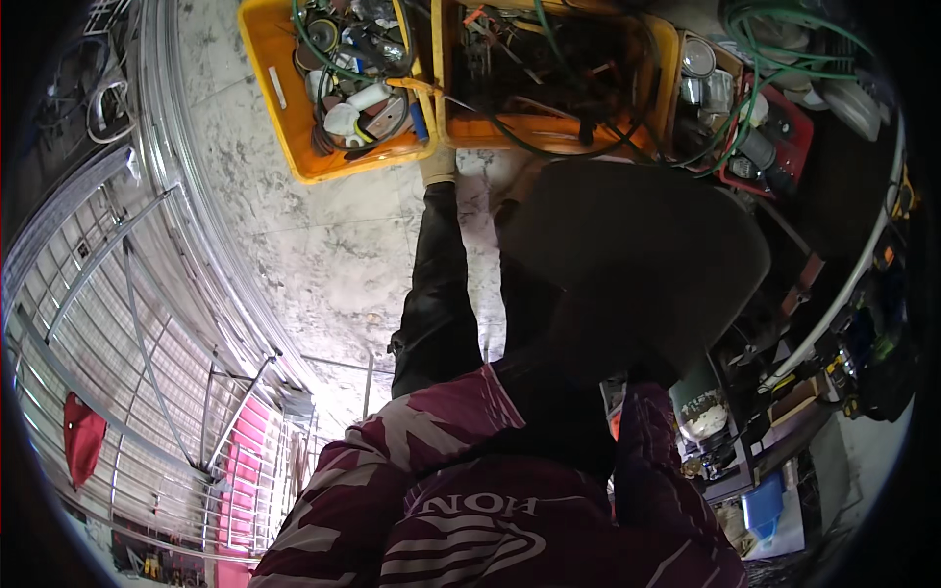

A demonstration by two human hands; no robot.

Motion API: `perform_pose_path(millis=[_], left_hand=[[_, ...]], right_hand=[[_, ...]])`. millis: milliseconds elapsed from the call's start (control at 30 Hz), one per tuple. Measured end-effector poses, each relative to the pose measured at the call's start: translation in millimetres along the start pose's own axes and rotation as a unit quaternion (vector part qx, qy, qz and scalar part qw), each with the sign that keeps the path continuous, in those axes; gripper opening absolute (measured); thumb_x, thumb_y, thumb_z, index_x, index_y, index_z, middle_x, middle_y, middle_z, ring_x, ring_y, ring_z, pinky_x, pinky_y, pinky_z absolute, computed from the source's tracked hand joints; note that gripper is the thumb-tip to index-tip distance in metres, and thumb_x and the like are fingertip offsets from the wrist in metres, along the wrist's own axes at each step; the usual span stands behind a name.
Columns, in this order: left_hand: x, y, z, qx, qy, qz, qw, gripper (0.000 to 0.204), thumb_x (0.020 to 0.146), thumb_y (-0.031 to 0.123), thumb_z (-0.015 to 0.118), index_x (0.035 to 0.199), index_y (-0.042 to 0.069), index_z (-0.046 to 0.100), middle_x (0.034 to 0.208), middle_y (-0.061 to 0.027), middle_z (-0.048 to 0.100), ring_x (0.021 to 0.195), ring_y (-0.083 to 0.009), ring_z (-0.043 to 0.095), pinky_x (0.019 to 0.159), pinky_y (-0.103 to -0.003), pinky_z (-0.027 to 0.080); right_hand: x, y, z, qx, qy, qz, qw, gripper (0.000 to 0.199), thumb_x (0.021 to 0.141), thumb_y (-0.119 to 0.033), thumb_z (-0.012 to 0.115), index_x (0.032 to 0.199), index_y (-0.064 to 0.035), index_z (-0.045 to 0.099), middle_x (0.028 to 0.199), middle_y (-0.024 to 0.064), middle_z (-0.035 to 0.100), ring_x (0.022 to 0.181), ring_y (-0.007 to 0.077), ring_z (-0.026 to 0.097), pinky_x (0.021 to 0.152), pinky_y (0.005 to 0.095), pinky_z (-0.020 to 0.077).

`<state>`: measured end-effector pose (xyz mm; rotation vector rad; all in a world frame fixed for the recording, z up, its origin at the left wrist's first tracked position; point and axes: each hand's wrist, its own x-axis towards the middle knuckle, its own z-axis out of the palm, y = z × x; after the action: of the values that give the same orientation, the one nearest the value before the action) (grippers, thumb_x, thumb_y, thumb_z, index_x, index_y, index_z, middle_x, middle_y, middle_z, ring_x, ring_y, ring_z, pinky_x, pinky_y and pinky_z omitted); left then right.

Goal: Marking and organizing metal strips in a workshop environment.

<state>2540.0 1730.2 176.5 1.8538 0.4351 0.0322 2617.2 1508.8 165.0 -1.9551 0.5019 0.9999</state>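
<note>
A broad dark panel [637, 255] with rounded corners, smeared by motion, is in front of my body; its kind is unclear. My left sleeve [421, 421] is maroon and white and bends in toward it. Dark covering on the forearm blends into the panel's near end. My right sleeve [647, 431] reaches up to the panel's near right side. Both hands are lost in the darkness there, so their fingers and any grip do not show. Beyond the panel stands an orange crate [647, 98] full of dark tools and metal parts.
Another orange crate [270, 118] holds cans, cables and tools. A red basket [794, 127] and a coiled green hose [774, 49] lie at far right. My dark trouser leg [436, 284] stretches over the worn floor [323, 235]. A metal grille [127, 372] borders the left.
</note>
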Motion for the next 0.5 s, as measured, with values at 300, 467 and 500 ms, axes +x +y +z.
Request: perform_pose_path(millis=[300,467,500], left_hand=[[20.2,22.0,-41.2,-0.115,0.022,-0.013,0.993,0.065,0.090,0.034,0.064,0.146,0.009,0.046,0.149,-0.0180,0.045,0.129,-0.0317,0.052,0.103,-0.043,0.047],[6.1,18.3,-35.5,-0.068,-0.011,0.019,0.997,0.066,0.090,0.032,0.064,0.148,0.008,0.043,0.149,-0.0199,0.044,0.131,-0.0330,0.050,0.106,-0.043,0.044],[1.9,20.7,-32.1,-0.056,-0.017,0.026,0.998,0.066,0.091,0.032,0.064,0.148,0.008,0.043,0.149,-0.0203,0.043,0.132,-0.0332,0.049,0.107,-0.043,0.044]], right_hand=[[-18.4,-62.4,-27.2,0.009,-0.004,-0.011,1.000,0.040,0.094,-0.008,0.061,0.132,-0.0006,0.054,0.125,0.0127,0.062,0.111,0.0267,0.063,0.089,0.0348,0.0555],[-26.8,-66.2,-23.2,0.022,-0.009,0.001,1.000,0.040,0.094,-0.009,0.061,0.132,-0.0008,0.054,0.124,0.0127,0.062,0.110,0.0269,0.063,0.088,0.0347,0.0555],[-27.2,-64.9,-20.1,0.023,-0.014,0.004,1.000,0.040,0.094,-0.009,0.061,0.132,-0.0009,0.054,0.124,0.0127,0.062,0.109,0.0269,0.063,0.088,0.0347,0.0555]])
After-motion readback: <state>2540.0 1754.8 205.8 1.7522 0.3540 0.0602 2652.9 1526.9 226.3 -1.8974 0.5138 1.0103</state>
